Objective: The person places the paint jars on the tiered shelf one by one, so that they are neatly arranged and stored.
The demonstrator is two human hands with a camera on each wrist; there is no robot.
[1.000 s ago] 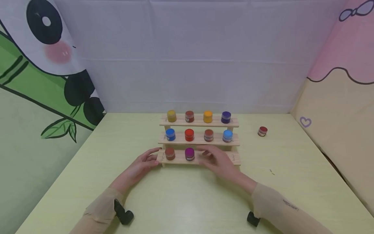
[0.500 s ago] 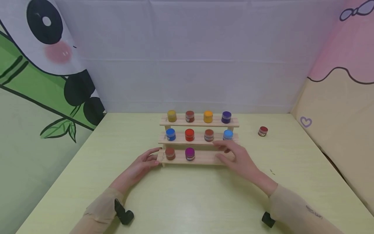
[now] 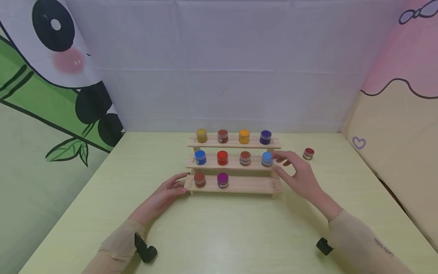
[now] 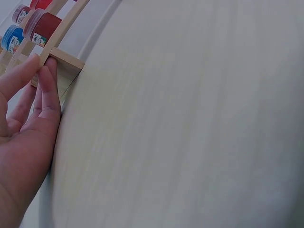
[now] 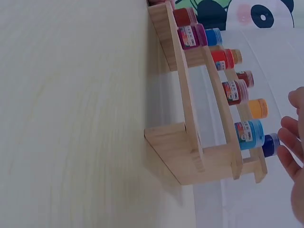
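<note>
A three-tier wooden rack (image 3: 249, 184) stands on the table, bearing small paint jars. My left hand (image 3: 167, 192) grips the left end of its lowest tier; thumb and fingers pinch the wood in the left wrist view. On that tier sit a brown jar (image 3: 200, 180) and a purple jar (image 3: 223, 180). Beside the light blue jar (image 3: 267, 160), at the middle tier's right end, my right hand (image 3: 301, 173) hovers with loosely bent fingers and holds nothing. A gap separates that hand from the jars in the right wrist view. A dark red jar (image 3: 308, 153) lies beyond it.
The top tier carries yellow, brown, orange (image 3: 244, 136) and dark blue (image 3: 265, 137) jars. Blue, red and brown jars share the middle tier with the light blue one. A white cloth backdrop (image 3: 222, 99) rises behind the table (image 3: 219, 228), with printed cloth at both sides.
My right hand has moved right and away from me, from the lowest tier past the rack's right end. My left hand stays at the rack's left end. The jars stay in place.
</note>
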